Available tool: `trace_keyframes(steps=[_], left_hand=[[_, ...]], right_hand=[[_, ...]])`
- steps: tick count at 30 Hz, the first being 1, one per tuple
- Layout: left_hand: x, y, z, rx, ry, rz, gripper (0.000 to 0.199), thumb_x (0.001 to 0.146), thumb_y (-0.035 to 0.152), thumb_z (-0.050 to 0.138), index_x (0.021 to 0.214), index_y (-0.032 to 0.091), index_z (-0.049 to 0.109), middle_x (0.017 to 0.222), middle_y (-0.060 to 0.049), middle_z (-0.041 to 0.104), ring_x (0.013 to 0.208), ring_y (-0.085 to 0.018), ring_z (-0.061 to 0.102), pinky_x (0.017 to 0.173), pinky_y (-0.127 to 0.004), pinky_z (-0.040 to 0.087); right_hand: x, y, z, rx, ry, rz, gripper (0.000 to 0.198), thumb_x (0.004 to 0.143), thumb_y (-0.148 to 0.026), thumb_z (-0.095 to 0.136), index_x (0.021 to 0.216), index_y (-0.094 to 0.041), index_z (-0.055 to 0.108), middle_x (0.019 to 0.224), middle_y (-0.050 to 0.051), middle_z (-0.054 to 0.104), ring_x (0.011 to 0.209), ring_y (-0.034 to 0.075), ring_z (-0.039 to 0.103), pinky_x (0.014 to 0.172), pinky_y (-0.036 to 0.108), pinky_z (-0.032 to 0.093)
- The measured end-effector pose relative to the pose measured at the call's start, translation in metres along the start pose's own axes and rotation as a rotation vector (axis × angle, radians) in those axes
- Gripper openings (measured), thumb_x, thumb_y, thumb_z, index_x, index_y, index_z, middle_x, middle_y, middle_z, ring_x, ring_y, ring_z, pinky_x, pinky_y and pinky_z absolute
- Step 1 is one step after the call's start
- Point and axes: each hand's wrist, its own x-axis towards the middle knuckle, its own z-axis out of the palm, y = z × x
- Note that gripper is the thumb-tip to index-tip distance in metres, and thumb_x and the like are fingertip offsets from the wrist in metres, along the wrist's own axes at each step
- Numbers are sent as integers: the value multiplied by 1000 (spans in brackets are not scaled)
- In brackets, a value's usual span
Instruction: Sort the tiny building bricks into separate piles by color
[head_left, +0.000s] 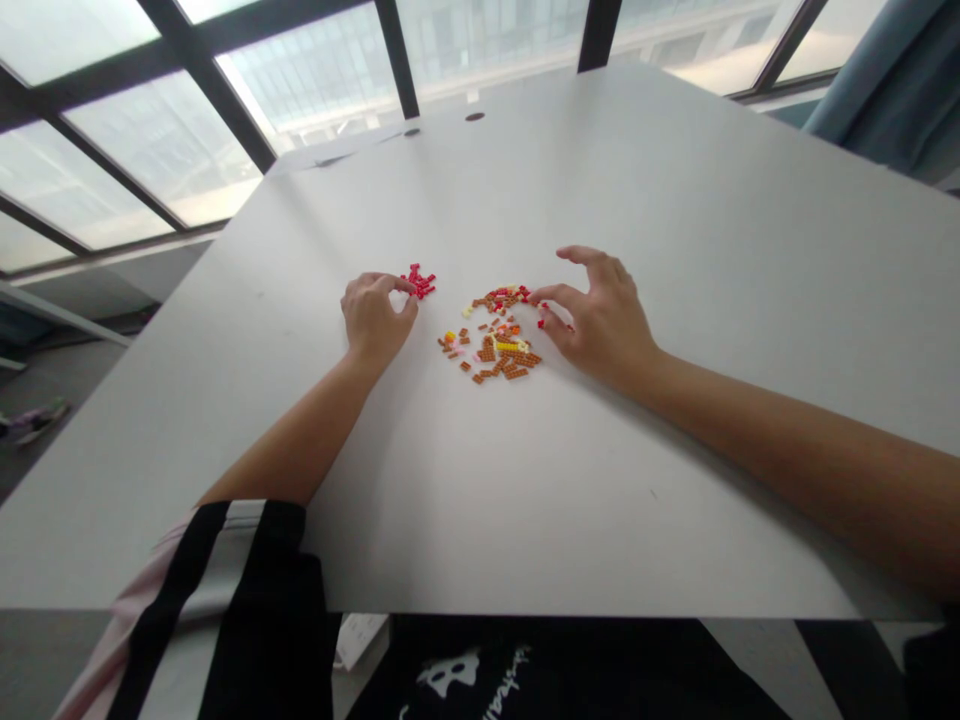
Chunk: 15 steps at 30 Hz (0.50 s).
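My left hand (379, 318) is at the edge of a small heap of red toy bricks (421, 284). Its thumb and forefinger close in a pinch around a small red brick, partly hidden by the fingertips. To the right lies a loose spread of small toy bricks, mostly brown (517, 362), with red, orange, pink and cream ones among them. A longer yellow brick (511, 346) rests on the brown ones. At the right side of this spread is my right hand (600, 315), fingers apart. Its forefinger tip reaches the upper bricks, and a red brick (541, 324) lies by its thumb.
All the bricks lie on a wide white table (480, 480). Two dark round holes, one of them a cable hole (475, 117), are near its far edge. Beyond stand dark-framed windows (315, 70), with a blue-grey curtain (892, 90) at the right.
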Motion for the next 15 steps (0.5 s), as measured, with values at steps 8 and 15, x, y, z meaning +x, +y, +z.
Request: trace_keyframes(steps=[8,15], left_hand=[[-3,12,-5,-21,-107,146,14,85,27,65,94,26,75,119,-9,75,116,-32,65,111,-55,44],[-4,14,-5,-20,-155,202,16,88,27,61,98,27,74,123,-9,74,119,-32,64,114,-54,43]], right_hand=[[10,4,15,-34,-180,-63,36,96,-31,57,128,-31,73,165,11,41,149,43,39,116,68,34],[11,2,15,-9,-208,-108,32,96,-34,56,122,-30,76,166,9,41,152,40,36,120,66,28]])
